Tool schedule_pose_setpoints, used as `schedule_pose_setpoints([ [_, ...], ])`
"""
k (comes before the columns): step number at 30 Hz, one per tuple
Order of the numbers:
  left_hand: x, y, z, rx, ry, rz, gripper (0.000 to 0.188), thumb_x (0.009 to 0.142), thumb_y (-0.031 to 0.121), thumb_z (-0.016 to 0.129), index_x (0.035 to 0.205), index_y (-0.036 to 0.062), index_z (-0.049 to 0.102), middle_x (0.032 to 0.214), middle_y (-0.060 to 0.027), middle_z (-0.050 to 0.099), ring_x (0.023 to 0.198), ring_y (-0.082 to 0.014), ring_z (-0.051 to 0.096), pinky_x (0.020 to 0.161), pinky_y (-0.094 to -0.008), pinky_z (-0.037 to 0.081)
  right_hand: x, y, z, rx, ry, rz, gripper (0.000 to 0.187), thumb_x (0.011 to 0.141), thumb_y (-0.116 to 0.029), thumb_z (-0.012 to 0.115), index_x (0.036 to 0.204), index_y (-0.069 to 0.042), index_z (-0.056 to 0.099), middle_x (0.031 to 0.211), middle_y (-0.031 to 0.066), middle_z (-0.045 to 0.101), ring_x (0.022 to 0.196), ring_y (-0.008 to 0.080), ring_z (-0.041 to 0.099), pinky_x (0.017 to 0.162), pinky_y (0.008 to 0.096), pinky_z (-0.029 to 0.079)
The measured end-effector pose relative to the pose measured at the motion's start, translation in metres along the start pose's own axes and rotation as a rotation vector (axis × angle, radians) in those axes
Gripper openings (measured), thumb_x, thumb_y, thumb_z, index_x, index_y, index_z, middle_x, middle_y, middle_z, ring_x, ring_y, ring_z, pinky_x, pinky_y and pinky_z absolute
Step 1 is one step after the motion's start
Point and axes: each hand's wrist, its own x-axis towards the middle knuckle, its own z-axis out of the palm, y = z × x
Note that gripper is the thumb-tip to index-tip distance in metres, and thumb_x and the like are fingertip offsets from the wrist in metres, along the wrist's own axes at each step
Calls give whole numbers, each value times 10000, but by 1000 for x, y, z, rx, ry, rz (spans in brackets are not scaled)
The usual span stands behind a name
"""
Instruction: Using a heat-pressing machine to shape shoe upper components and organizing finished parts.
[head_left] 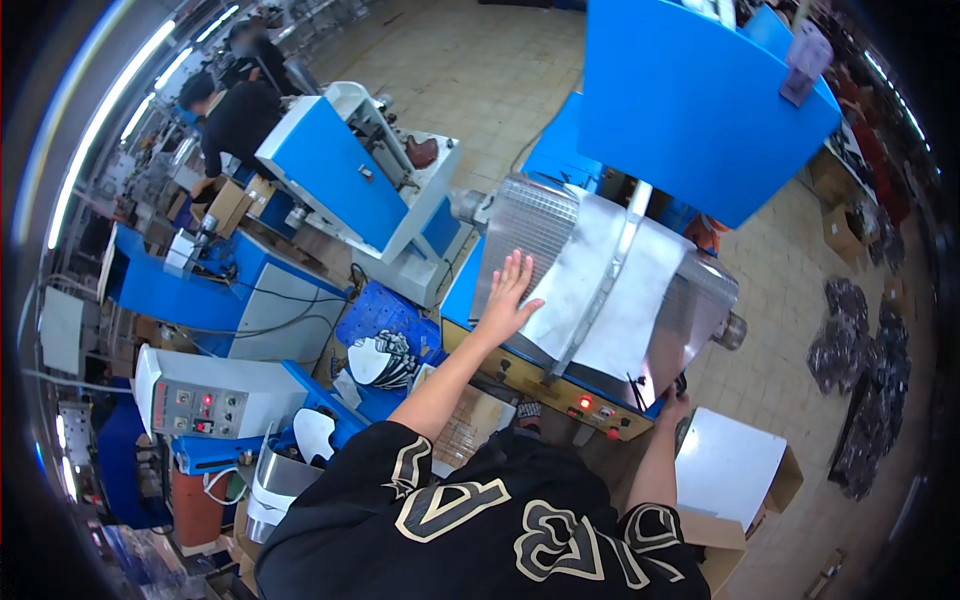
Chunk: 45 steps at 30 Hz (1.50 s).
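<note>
My left hand (507, 300) lies flat with fingers spread, at the left edge of a white sheet (640, 310) on the metal bed of a blue machine. Part of the palm rests over the gridded metal surface (540, 215). Lengthwise across the sheet runs a narrow metal bar (597, 305), below the machine's large blue head (700, 110). At the bed's front right corner, my right hand (676, 408) is closed around something dark beside the control panel (560, 390); what it is stays mostly hidden. A small thin black item (637, 388) lies near the sheet's front right.
Left of me stand a grey control box (200, 397), a blue crate (385, 315) with white and black pieces, and another blue-and-white machine (340, 180). A white board (728, 465) leans by cartons at my right. Plastic-wrapped bundles (850, 340) lie on the floor. A person (240, 120) works farther off.
</note>
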Motion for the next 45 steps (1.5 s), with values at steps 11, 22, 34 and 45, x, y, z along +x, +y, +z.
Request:
schedule_pose_setpoints([
  [11, -1, -11, -6, 32, 70, 8, 832, 890, 376, 624, 1541, 163, 151, 1604, -139, 37, 1479, -328, 21, 1157, -527, 37, -79, -110, -12, -132, 62, -249, 358, 802, -256, 757, 841, 56, 586, 669, 179, 567, 604, 200, 485, 621, 342, 439],
  [22, -43, 140, -50, -529, 162, -46, 300, 1017, 157, 458, 1133, -75, 609, 1051, -139, 675, 984, -190, 626, 928, -324, 455, -177, -194, -116, 460, 22, -172, 153, 933, -129, 623, 972, 9, 570, 826, -7, 585, 761, 37, 509, 683, 207, 409],
  [34, -109, 234, 79, -461, -972, 205, 541, 785, 149, 739, 1253, 12, 504, 1023, -216, 636, 937, -310, 665, 815, -365, 511, -278, -206, -133, 441, -436, -53, 189, 960, -152, 571, 989, 31, 609, 910, 16, 625, 855, 47, 555, 757, 244, 469],
  [45, -130, 165, 129, -420, -923, 96, 453, 863, 181, 708, 1215, -35, 520, 1031, -101, 621, 936, -169, 574, 853, -300, 462, -282, -105, -219, 640, 238, 74, 238, 977, -131, 463, 1006, 18, 646, 853, 85, 670, 819, 127, 636, 752, 265, 510],
])
